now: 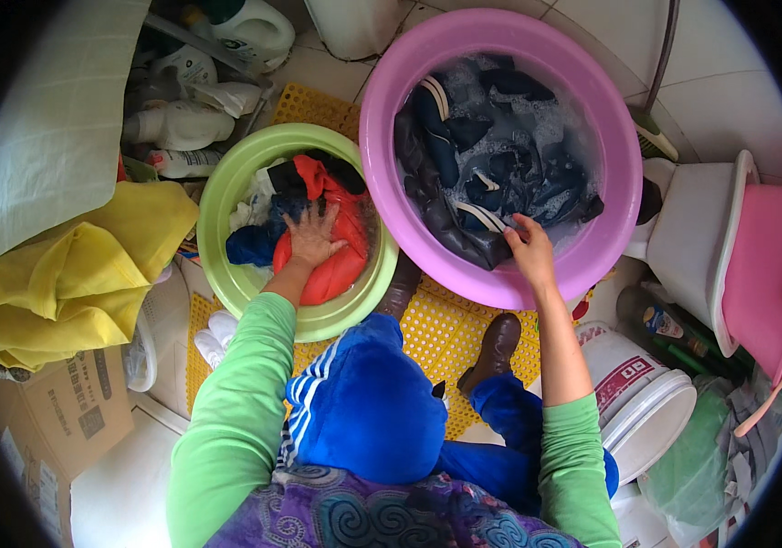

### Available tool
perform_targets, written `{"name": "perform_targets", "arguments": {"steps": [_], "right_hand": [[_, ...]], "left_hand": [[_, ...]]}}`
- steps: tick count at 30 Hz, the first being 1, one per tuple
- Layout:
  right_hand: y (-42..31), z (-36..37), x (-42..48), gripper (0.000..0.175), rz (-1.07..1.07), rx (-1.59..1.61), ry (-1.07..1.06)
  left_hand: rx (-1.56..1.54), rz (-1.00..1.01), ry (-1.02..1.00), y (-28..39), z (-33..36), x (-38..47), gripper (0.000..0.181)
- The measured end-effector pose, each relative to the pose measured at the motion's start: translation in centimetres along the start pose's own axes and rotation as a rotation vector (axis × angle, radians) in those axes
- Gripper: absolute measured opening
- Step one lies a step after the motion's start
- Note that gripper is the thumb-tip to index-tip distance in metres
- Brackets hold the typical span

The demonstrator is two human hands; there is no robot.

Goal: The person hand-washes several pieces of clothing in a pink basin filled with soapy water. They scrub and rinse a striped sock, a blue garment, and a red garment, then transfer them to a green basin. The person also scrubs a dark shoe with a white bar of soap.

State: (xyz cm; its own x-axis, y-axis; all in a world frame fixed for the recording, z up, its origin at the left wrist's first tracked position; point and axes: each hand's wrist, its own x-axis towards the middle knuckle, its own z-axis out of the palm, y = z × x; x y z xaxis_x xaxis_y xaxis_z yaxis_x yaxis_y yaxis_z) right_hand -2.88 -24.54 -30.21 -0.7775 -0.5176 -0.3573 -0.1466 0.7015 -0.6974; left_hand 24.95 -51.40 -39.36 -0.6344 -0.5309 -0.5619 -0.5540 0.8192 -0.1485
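Note:
My left hand (pixel 310 236) lies with fingers spread on a wet red garment (pixel 339 270) in the light green basin (pixel 226 294). Dark blue cloth (pixel 252 241), a white piece (pixel 254 198) and black cloth are bunched beside it. At the near edge of the larger pink-purple basin (pixel 500 294) is my right hand (pixel 533 253). Its bent thumb and fingertips meet a dark garment with white stripes (pixel 480 218); whether they pinch it cannot be told. Several dark clothes (pixel 521 164) soak there in cloudy, sudsy water.
Yellow perforated mats (pixel 432 335) lie underfoot. Left are detergent bottles (pixel 185 127), yellow cloth (pixel 82 267), a cardboard box (pixel 76 411) and white shoes (pixel 216 335). Right are a white bucket (pixel 637 397), a pink tub (pixel 764 267) and a broom (pixel 654 133).

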Motion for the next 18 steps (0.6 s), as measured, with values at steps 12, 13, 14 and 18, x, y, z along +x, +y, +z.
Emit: {"name": "perform_targets", "arguments": {"steps": [12,13,14,18], "right_hand": [[0.4,-0.4,-0.2,0.033,0.02,0.076,-0.033],[0.6,-0.4,-0.2,0.033,0.017,0.091,-0.032],[0.8,-0.5,-0.1,0.032,0.041,0.097,-0.039],[1.1,-0.4,0.2,0.032,0.044,0.096,-0.021]], "left_hand": [[-0.422,0.105,0.347,-1.6,-3.8,-2.7,0.068],[-0.454,0.074,0.519,-2.3,-4.3,-2.7,0.061],[-0.433,-0.015,0.591,-2.8,-4.7,-2.5,0.072],[-0.345,-0.323,0.405,-4.0,-5.4,0.2,0.108]]}}
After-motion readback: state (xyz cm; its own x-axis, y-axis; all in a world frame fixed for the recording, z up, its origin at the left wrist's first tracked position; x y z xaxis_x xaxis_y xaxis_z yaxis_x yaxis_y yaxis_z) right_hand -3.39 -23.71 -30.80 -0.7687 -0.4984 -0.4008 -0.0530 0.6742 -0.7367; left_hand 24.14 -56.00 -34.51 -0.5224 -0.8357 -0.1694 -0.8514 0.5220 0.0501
